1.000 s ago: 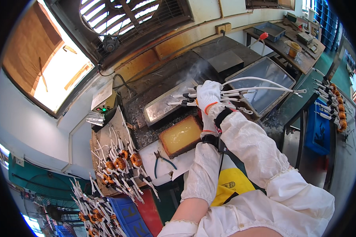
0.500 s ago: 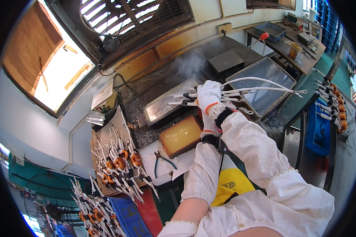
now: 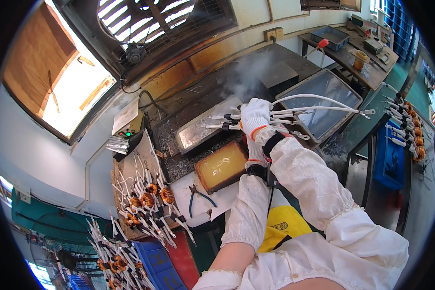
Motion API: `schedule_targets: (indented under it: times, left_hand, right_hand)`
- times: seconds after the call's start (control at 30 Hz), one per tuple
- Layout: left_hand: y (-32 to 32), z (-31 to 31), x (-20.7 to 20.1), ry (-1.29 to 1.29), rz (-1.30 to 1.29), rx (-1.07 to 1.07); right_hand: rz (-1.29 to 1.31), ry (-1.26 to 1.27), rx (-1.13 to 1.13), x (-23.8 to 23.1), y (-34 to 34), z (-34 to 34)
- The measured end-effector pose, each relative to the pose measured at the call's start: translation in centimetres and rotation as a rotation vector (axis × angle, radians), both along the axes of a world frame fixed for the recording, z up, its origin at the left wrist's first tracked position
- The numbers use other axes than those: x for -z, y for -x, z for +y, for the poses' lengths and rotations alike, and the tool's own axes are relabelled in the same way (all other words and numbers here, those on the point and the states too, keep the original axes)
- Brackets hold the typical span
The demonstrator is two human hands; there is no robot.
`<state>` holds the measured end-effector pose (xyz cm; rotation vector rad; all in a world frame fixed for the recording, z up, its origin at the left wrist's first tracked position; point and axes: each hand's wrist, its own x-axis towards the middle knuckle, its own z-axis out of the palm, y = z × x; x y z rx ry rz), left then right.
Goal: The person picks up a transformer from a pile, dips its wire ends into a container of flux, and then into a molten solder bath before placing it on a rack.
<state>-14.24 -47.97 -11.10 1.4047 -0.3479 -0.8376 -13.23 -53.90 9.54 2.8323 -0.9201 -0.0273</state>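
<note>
My right hand (image 3: 256,117), in a white knitted glove, is closed around a bundle of white cables (image 3: 319,110) with ring lugs at their right-hand ends. The cables' other ends, with black sleeves, point left over a long metal solder pot (image 3: 198,133) with a shiny surface. My left hand (image 3: 254,151), also gloved, is just below the right one. Its fingers are hidden behind the right hand and cables, so its grip does not show. Closest to it is a rectangular tray of yellowish liquid (image 3: 222,166). Whitish smoke rises behind the pot.
Pliers (image 3: 198,198) lie left of my forearms. Several copper-wound coils with white leads (image 3: 147,199) are piled at the left; more sit beside a blue bin (image 3: 159,266). A control box (image 3: 130,123) stands behind. A grey liquid-filled tray (image 3: 324,101) and a blue crate (image 3: 389,159) are right.
The smoke has spread and drifted to the right. A green light now glows on the control box. Both hands and the cables hold practically the same position.
</note>
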Motion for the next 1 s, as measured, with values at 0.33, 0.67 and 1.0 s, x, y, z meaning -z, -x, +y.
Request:
schedule_targets:
  times: [0.33,0.67,1.0]
  left_hand:
    - [2.8,0.0,-6.9,0.005,0.167,-0.098]
    - [1.6,0.2,-4.2,-0.015,0.202,-0.059]
    - [3.0,1.0,-7.2,0.012,0.256,-0.126]
  right_hand:
    - [-0.026,-0.024,0.002,0.0,0.5,-0.7]
    - [-0.002,0.035,-0.001,0.5,0.1,-0.4]
    - [0.008,-0.025,-0.001,0.3,-0.1,-0.6]
